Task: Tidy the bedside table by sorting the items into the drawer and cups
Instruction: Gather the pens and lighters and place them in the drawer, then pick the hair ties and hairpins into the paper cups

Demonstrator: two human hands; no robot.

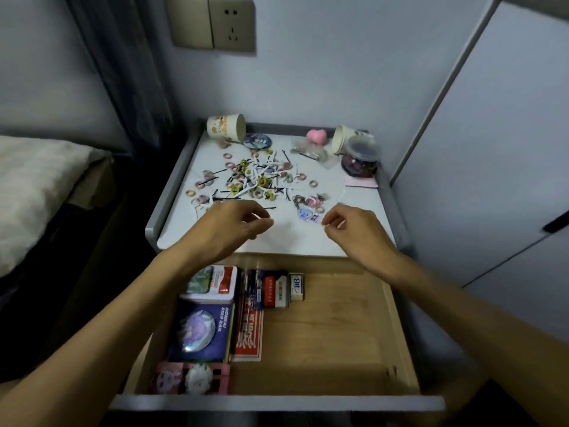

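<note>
The open drawer (338,334) holds boxes, a tin and cards along its left side. Two paper cups (226,127) lie tipped over at the back of the desk (357,241), and a lidded jar (360,158) stands to the right. The left grip (234,224) and right grip (354,231) hover curled over the desk's front edge; I cannot tell whether either is clamped on anything. Hair ties and pins (252,177) are scattered mid-desk, with the bed (37,186) to the left.

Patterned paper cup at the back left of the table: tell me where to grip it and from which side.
Grip the patterned paper cup round the middle of its wall, coming down from above. It lies on its side, mouth facing right, so the curved wall is bare on top, probably the easiest hold.
</note>
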